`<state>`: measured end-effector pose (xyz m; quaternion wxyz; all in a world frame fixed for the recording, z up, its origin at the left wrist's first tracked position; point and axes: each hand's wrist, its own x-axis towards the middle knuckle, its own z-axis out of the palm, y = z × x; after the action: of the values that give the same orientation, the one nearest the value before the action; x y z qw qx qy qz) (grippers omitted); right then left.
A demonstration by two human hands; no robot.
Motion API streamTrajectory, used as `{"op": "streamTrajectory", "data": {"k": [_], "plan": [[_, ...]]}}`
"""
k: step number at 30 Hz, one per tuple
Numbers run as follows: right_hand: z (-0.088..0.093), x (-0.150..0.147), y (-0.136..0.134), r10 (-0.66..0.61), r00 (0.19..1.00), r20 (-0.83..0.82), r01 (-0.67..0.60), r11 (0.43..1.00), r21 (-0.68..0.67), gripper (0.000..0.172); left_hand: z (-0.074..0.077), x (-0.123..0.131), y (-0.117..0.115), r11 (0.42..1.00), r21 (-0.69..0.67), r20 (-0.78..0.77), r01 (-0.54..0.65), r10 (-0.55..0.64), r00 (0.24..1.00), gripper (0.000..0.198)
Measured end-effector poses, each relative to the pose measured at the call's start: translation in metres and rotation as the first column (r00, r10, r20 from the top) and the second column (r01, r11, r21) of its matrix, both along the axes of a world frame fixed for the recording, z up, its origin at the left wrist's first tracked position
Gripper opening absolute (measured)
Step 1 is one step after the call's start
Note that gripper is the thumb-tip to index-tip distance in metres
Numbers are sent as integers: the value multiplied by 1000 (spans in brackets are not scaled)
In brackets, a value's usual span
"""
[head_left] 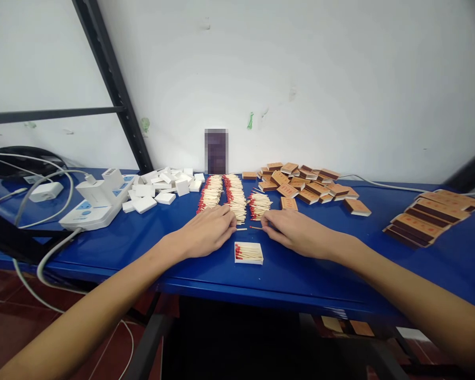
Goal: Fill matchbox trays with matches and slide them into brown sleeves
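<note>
My left hand (211, 230) is closed in a pinch at the near end of the long rows of red-tipped matches (234, 192), with a pale matchstick (241, 229) sticking out to the right of its fingertips. On the other side, my right hand (291, 230) pinches a match (256, 227) whose red head points left. A shorter match pile (260, 205) lies just beyond the right fingers. Between my wrists, nearer the table edge, a white matchbox tray (255, 260) holds several matches, heads to the left.
White matchbox trays (144, 203) are heaped at back left beside a power strip (98, 214) with cables. Brown matchbox sleeves (309, 195) lie piled at back right. Stacked flat matchbox sleeves (419, 224) lie farther right on the blue table (340, 279). A black metal post (113, 79) rises at left.
</note>
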<state>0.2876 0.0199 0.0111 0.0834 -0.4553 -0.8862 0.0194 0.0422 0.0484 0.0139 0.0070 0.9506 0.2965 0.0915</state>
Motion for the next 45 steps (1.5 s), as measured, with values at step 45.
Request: {"op": "streamTrajectory", "data": {"k": [45], "plan": [[-5, 0, 7, -129, 982, 136, 127, 992, 22, 15, 18, 8, -29, 993, -99, 6, 72, -71, 997, 18]]}}
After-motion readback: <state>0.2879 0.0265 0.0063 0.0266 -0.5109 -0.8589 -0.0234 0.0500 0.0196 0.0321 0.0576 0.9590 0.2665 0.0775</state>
